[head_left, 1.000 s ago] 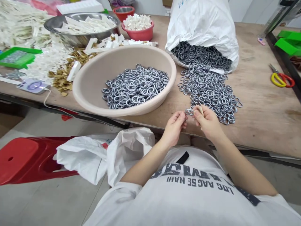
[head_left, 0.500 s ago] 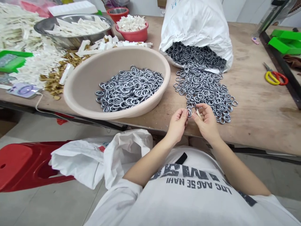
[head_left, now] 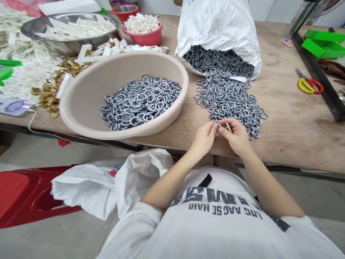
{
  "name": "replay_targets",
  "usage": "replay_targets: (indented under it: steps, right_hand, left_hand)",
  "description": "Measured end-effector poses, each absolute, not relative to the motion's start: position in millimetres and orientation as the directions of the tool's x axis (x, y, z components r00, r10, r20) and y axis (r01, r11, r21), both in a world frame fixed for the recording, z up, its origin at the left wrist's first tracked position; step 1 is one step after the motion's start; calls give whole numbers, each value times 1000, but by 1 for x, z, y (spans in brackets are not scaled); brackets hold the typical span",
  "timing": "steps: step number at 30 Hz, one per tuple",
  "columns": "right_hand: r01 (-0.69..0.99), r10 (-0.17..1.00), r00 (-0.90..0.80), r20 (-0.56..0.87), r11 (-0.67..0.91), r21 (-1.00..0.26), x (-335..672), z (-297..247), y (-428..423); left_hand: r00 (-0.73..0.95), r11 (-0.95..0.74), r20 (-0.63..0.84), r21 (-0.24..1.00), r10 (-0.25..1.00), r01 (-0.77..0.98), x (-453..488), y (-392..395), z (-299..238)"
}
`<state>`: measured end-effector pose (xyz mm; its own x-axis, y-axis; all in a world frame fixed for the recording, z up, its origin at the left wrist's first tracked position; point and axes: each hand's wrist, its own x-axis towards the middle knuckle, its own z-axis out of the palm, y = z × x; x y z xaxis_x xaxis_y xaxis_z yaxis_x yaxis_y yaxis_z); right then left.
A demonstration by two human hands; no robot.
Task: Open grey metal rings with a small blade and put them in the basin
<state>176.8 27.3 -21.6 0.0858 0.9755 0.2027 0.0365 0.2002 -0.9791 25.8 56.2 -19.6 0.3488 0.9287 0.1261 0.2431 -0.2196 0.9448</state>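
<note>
A small grey ring [head_left: 219, 126] is pinched between the fingertips of my left hand [head_left: 204, 137], close above the table's front edge. My right hand [head_left: 237, 138] meets it from the other side, its fingers curled round a thin pale stick-like tool [head_left: 228, 126] whose exact kind I cannot make out. Just beyond both hands spreads a loose pile of grey rings [head_left: 231, 99], spilling out of a white sack [head_left: 218, 25]. To the left stands a large beige basin [head_left: 81, 108] with a heap of similar rings [head_left: 142, 102] in it.
Red-and-yellow scissors [head_left: 309, 85] lie at the right, near green trays [head_left: 323, 45]. Behind the basin are a steel bowl [head_left: 54, 45] of white strips and a red bowl [head_left: 144, 37] of white pieces. A red stool [head_left: 16, 194] and white sacking [head_left: 88, 187] are below left.
The whole view has shifted slightly, so things on the table appear further left. Both hands stay together at the ring, and the ring and pale tool have turned a little.
</note>
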Motion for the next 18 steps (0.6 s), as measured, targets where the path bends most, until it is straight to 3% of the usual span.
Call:
replay_targets:
  steps: [10,18]
  right_hand:
    - [-88,978,178,109,126,-988,167,-22,33]
    - [136,977,113,179,163,-977,171,-24,33]
  left_hand:
    - [304,-172,149,984,941,50,35,51,-20]
    - [383,120,6,945,924,-303,33,59,-15]
